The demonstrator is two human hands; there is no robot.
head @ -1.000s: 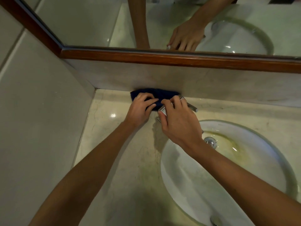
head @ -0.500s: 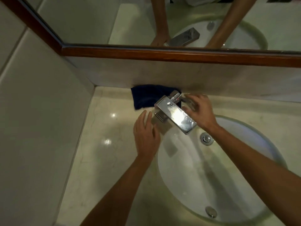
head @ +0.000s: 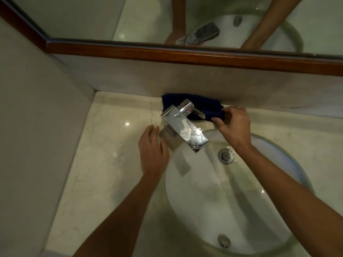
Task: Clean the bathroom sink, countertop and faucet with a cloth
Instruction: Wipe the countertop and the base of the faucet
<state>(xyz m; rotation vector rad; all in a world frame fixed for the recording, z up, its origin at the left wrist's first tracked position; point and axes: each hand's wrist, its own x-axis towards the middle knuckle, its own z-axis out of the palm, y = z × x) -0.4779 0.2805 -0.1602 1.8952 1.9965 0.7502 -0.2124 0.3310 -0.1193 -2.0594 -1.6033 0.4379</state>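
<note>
Right hand: my right hand is at the far side of the counter, just right of the faucet, thumb and fingers pinching the right end of the cloth.
Left hand: my left hand lies flat and palm down on the countertop, fingers straight and loosely together, holding nothing — its fingertips are just left of the faucet base, not clearly touching it.
Cloth: the dark blue cloth is bunched against the backsplash, behind the faucet; its left part lies on the counter, its right end is in my right hand.
Faucet: a chrome faucet with a flat rectangular spout, angled toward the near right over the basin. Water drops and a smear show on its top face. A lever handle sticks out to the right at its far end.
Sink: a white oval sink set into the counter, filling the near right of the scene. An overflow fitting sits on the far wall, just below the spout tip; the drain is at the near end.
Countertop: pale marble countertop, glossy, with light glints to the left of the faucet.
Backsplash: a marble backsplash runs along the far edge.
Mirror: a wood-framed mirror above — it reflects both forearms and the faucet.
Left wall: a plain tiled wall bounds the counter on the left.
</note>
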